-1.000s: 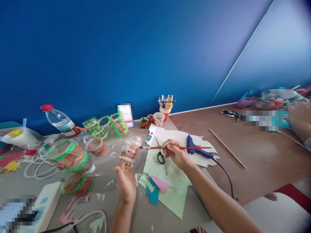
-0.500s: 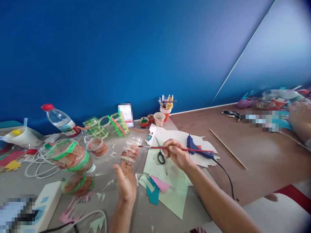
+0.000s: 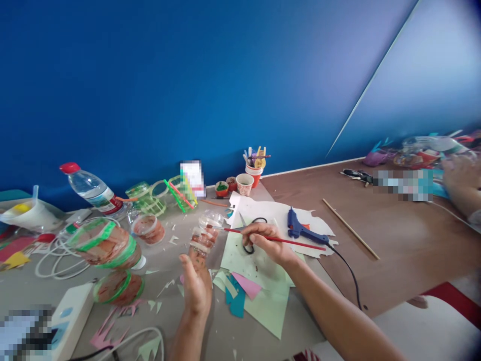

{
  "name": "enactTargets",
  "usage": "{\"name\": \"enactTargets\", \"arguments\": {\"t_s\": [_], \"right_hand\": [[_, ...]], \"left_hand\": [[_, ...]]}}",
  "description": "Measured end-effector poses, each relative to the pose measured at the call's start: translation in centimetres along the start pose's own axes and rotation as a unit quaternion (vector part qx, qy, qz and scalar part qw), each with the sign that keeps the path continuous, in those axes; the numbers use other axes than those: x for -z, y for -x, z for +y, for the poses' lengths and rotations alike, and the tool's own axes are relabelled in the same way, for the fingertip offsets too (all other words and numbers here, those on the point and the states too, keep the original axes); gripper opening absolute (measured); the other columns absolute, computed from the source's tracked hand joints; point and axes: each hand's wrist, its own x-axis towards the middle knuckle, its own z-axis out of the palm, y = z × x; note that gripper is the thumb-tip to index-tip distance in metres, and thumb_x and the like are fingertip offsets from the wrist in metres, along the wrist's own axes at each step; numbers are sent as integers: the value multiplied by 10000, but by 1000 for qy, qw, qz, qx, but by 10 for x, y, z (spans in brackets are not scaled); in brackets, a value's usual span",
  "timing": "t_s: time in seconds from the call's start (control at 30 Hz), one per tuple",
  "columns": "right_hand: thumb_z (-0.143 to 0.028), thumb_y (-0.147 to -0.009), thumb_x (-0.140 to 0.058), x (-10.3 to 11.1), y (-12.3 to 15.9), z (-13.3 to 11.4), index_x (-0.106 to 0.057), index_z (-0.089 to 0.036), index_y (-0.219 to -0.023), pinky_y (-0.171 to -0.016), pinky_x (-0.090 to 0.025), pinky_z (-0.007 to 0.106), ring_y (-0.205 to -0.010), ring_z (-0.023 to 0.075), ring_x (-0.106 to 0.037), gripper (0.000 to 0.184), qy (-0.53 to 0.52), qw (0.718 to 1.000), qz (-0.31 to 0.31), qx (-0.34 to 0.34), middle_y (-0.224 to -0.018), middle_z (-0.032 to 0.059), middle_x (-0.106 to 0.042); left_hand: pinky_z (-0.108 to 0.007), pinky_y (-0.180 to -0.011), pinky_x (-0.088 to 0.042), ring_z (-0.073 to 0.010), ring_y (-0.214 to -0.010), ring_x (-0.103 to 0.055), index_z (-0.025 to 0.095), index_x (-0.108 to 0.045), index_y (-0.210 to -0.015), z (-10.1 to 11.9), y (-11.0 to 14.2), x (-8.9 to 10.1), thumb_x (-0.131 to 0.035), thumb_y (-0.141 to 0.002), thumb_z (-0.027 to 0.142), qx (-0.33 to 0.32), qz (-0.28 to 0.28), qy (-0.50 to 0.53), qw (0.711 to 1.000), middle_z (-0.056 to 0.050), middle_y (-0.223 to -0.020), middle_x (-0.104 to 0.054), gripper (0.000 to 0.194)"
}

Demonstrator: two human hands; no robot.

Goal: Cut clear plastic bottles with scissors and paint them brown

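My left hand (image 3: 197, 288) is curled partway with its thumb apart, supporting the clear plastic bottle (image 3: 203, 239). Reddish-brown paint and pale bands cover the bottle; my fingers are partly hidden there, so I can't tell exactly how they grip. It's tilted above the grey tabletop (image 3: 225, 328), left of the light green sheet (image 3: 268, 306).

My right hand (image 3: 266, 243) is closed in a pinch on the red paintbrush (image 3: 300, 244). The handle slants down to my right, and the bristles overlap the bottle's upper part; I can't tell whether they touch.

Below my right fingers lie the black-handled scissors (image 3: 248, 249), partly covered by my hand. The blue glue gun (image 3: 308, 232) rests on the white paper (image 3: 319, 226) just beyond my right wrist, its black cord running down near my forearm. Pink and teal scraps (image 3: 236, 301) lie between my arms.

On my left, the green-banded container (image 3: 108, 245) and the shallow painted tub (image 3: 149, 229) bound the space beside the bottle. On my right, the grey surface meets the brown tabletop (image 3: 406, 250), where the wooden stick (image 3: 350, 228) lies slantwise, well apart from my hands. The blue wall (image 3: 225, 75) rises along the far edge, behind the paper cup (image 3: 245, 185). Another person's hand (image 3: 462, 175) is at the far right.
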Motion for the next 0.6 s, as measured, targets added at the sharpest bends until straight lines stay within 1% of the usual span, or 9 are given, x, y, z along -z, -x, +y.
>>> {"name": "enactTargets", "arguments": {"t_s": [0.1,0.2,0.27,0.4,0.5,0.6], "right_hand": [[-299,-826,-616,1,0,-1,-730,-160,-909,-552,-437,254,-623,143,-603,197,28,1000,-6,4,-716,61,-692],[-271,-826,-603,4,0,2,-729,-161,-897,-555,-427,253,-604,136,-593,181,33,999,-10,0,-686,46,-677],[-267,-823,-601,6,0,4,-728,-162,-891,-553,-428,257,-594,137,-591,179,19,1000,-3,0,-675,41,-666],[-276,-819,-611,6,1,7,-733,-177,-910,-545,-431,257,-612,140,-597,181,-13,1000,6,22,-706,47,-678],[-255,-812,-611,4,0,4,-736,-179,-901,-539,-431,255,-619,141,-595,171,-3,1000,6,8,-711,50,-687],[-228,-791,-594,3,-1,1,-736,-171,-858,-525,-431,251,-593,137,-589,167,3,1000,16,-7,-665,39,-671]], "left_hand": [[-411,-1083,-342,-280,-1224,-531,208,-639,-1170,3,-2,0,-369,-794,741,-1,11,18,1000,-106,-1179,-667,706],[-405,-1083,-335,-274,-1237,-517,219,-638,-1173,8,-3,-2,-369,-784,751,1,18,41,999,-102,-1181,-667,711],[-398,-1080,-335,-269,-1242,-512,230,-640,-1168,10,-3,-3,-368,-787,748,2,16,46,999,-96,-1183,-665,698],[-382,-1077,-336,-262,-1236,-515,233,-648,-1156,9,-2,-5,-377,-791,741,-4,-2,44,999,-91,-1179,-665,681],[-390,-1068,-347,-270,-1222,-525,215,-644,-1161,8,-1,-5,-381,-785,744,-4,-11,45,999,-104,-1179,-663,700],[-405,-1063,-353,-278,-1218,-528,212,-640,-1167,8,-1,-5,-383,-777,748,2,2,49,999,-112,-1187,-658,711]]}}
